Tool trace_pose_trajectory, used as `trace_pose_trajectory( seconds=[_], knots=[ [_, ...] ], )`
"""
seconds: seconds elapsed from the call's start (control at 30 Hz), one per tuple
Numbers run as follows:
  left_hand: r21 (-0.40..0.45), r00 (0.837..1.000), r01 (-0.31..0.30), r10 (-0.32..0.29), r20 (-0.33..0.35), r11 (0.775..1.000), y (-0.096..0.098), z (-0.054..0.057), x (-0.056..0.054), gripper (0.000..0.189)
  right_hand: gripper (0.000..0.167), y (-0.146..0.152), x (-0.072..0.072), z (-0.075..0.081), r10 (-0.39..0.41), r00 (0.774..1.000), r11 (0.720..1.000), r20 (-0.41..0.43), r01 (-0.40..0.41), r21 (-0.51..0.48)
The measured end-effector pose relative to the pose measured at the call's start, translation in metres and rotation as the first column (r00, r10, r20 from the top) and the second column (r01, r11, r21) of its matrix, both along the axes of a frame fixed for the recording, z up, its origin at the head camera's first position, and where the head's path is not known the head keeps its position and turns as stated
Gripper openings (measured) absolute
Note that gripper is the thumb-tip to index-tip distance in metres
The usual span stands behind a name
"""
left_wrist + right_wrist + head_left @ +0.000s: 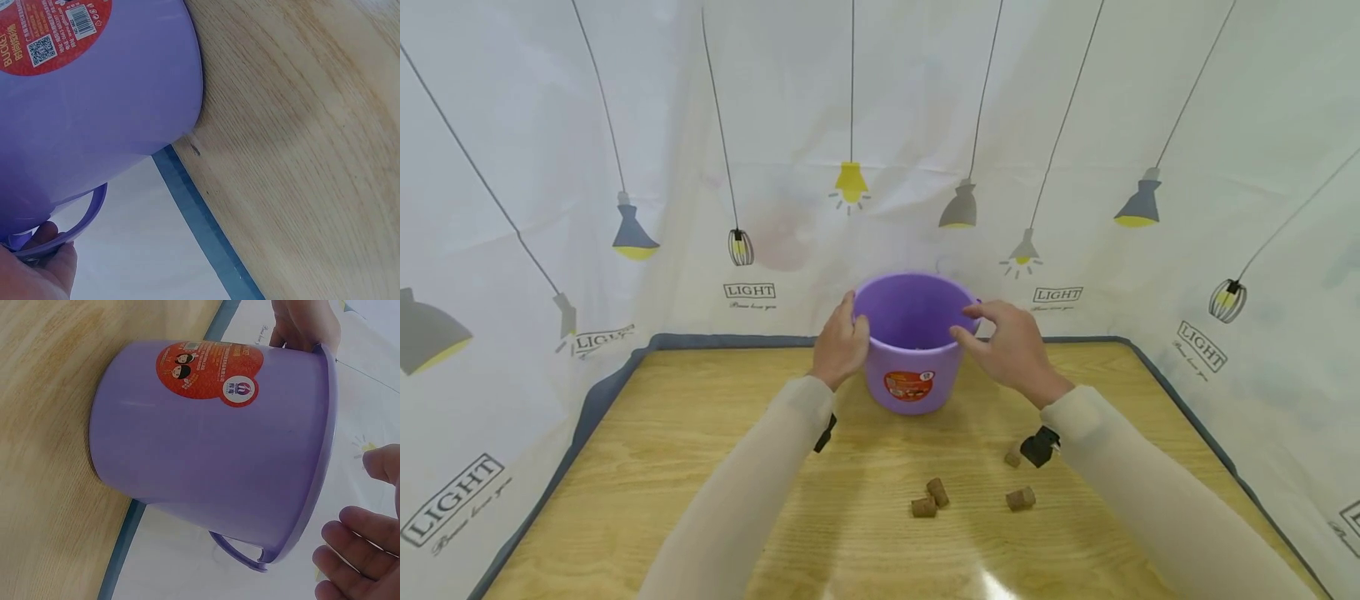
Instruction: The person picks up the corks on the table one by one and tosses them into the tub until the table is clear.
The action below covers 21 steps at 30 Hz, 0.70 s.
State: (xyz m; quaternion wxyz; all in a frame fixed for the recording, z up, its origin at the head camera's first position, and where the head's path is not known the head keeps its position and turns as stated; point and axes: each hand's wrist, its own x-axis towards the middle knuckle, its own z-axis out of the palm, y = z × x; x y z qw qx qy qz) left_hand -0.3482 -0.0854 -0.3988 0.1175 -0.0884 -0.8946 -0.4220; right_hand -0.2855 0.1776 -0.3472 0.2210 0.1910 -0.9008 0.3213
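Observation:
A purple plastic bucket (913, 379) with a red label stands upright on the wooden table, mouth up. My left hand (841, 343) grips its left side at the rim; the left wrist view shows fingers around the purple handle (94, 209) there. At the opposite side, my right hand (1009, 346) is by the rim with thumb and fingers spread apart. In the right wrist view these fingers (356, 550) are loosely bent, hold nothing and lie just off the rim. Most of the bucket's floor is hidden by its front wall.
Several corks lie on the table (700, 483) in front of the bucket: a touching pair (923, 507), a single cork (1020, 499) to the right, and another cork (1012, 457) near the right wrist. Behind the bucket rises a white lamp-printed cloth (805, 100), with blue edging along the table.

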Motion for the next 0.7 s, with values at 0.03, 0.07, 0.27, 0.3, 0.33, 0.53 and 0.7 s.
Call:
trace_pose_trajectory(
  seconds=[0.03,0.07,0.27,0.3,0.33,0.53,0.7],
  knots=[
    [0.001,1.000,0.001,-0.001,0.002,1.000,0.000,0.000,0.000,0.064,0.040,0.000,0.001,0.000,0.004,1.000,1.000,-0.003,-0.004,-0.005],
    [0.001,1.000,0.002,-0.002,0.001,1.000,0.000,-0.001,0.000,0.064,0.039,0.000,0.002,-0.001,0.007,1.000,1.000,-0.005,-0.007,-0.011],
    [0.010,1.000,0.004,-0.004,-0.001,1.000,-0.001,-0.002,0.000,0.064,0.037,0.002,0.007,-0.003,0.016,0.999,1.000,-0.036,-0.016,-0.022],
    [0.012,1.000,0.004,-0.004,-0.001,1.000,-0.001,-0.002,0.000,0.063,0.037,0.003,0.007,-0.004,0.016,0.999,1.000,-0.042,-0.017,-0.023],
    [0.012,1.000,0.002,-0.002,-0.002,1.000,-0.001,-0.003,0.000,0.063,0.036,0.004,0.008,-0.005,0.017,0.999,1.000,-0.048,-0.018,-0.025],
    [0.014,1.000,0.008,-0.008,-0.006,1.000,0.000,-0.002,0.001,0.062,0.034,0.013,0.013,-0.009,-0.008,0.994,1.000,-0.105,0.006,-0.021],
    [0.014,1.000,0.008,-0.008,-0.006,1.000,0.001,0.001,0.002,0.062,0.037,0.022,0.016,-0.013,-0.028,0.996,1.000,-0.084,0.029,0.010]
  ],
)
